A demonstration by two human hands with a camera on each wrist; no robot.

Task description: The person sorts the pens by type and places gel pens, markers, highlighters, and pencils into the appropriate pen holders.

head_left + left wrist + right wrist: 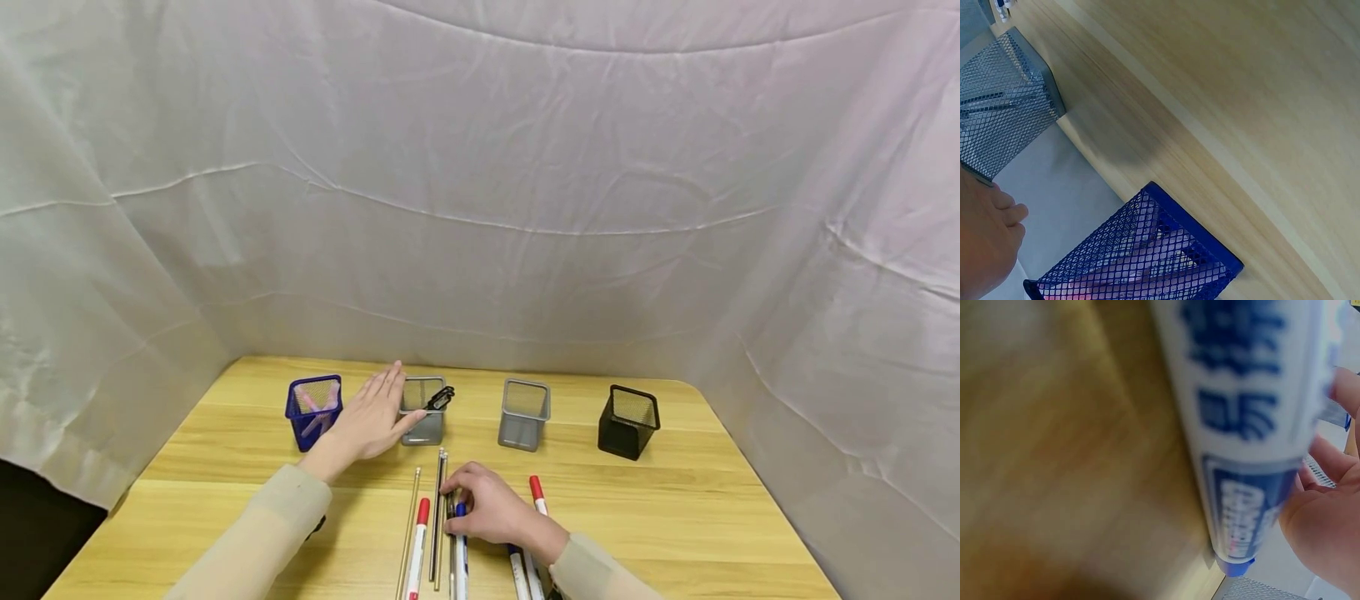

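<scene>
My left hand (370, 421) reaches over the left grey mesh pen holder (424, 429), fingers straight and thumb across its front. Black pen clips (441, 398) stick up at the holder's right rim, by the thumb tip; dark pen shapes show through its mesh in the left wrist view. My right hand (491, 504) is bent over a black pen (452, 550) on the table, fingertips and thumb tip right at it; whether they pinch it I cannot tell. A blue-capped white marker (461, 554) lies under this hand, and pencils (435, 533) lie just left of it.
A blue mesh holder (292, 412) with pink items stands at left, a second grey holder (523, 437) and a black holder (618, 437) at right. A red-capped marker (417, 542) and another pencil (408, 529) lie in front; more markers (519, 575) lie near the right wrist.
</scene>
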